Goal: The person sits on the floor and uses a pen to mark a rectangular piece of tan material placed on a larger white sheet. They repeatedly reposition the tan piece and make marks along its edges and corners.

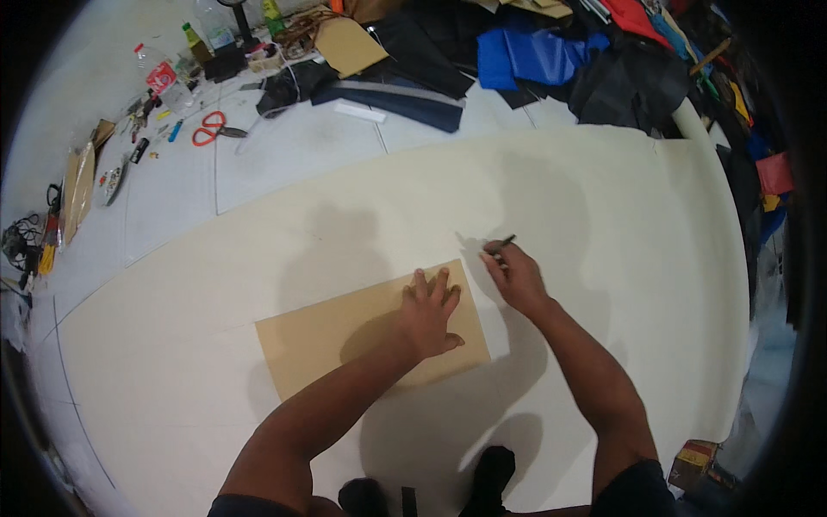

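Note:
A tan rectangular piece of card (314, 345) lies flat on a large cream sheet (198, 284). Spread out on the card near its right end, my left hand (429, 314) presses it with the fingers apart. Just beyond the card's upper right corner, my right hand (517, 277) is closed round a dark pen (503, 244), held slanting above the cream sheet. Whether the pen's tip touches the sheet cannot be made out. The left forearm covers part of the card's lower edge.
Orange-handled scissors (212, 129), a plastic bottle (159, 73) and small tools lie at the far left. Blue material (538, 59) and black pieces (633, 90) are heaped at the back right. The sheet's right side curls into a roll (719, 258). My dark-covered feet (493, 474) stand at the near edge.

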`<state>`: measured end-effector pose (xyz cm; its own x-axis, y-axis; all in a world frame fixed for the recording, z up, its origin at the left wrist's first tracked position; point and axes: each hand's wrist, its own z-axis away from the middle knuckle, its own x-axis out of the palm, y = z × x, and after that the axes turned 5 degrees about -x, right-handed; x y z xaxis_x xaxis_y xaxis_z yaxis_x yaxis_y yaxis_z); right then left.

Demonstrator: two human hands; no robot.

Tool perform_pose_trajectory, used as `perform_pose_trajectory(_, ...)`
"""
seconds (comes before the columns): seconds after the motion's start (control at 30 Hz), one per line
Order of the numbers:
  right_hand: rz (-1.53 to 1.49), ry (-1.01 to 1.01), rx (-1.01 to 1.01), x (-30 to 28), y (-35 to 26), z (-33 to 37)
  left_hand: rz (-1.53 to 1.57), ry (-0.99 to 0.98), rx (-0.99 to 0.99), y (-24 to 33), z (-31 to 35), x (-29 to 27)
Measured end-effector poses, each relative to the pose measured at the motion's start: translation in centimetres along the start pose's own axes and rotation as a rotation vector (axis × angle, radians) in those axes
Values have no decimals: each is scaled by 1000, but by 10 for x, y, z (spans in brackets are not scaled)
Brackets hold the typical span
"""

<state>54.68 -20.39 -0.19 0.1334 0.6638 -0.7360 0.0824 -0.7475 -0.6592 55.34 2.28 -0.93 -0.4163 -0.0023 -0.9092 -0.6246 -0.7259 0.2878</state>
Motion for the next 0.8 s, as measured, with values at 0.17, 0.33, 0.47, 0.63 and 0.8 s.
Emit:
perform_pose_trajectory(0.17,454,-402,-153,-104,-36,17,51,-22,175,-80,61,7)
perform_pose_trajectory(0.33,644,-442,-96,-206,-113,59,30,121,-56,-164,102,3)
perform_pose_trajectory(0.47,491,-308,-14,-231,-155,82,5,1,-586,-219,107,-32)
perform_pose_trajectory(0.63,321,-277,-48,-178,-153,78,200,-42,-982,-267,138,-64)
perform_pose_trajectory(0.8,245,-352,-35,-111,-113,56,202,-279,-925,-253,122,-68)
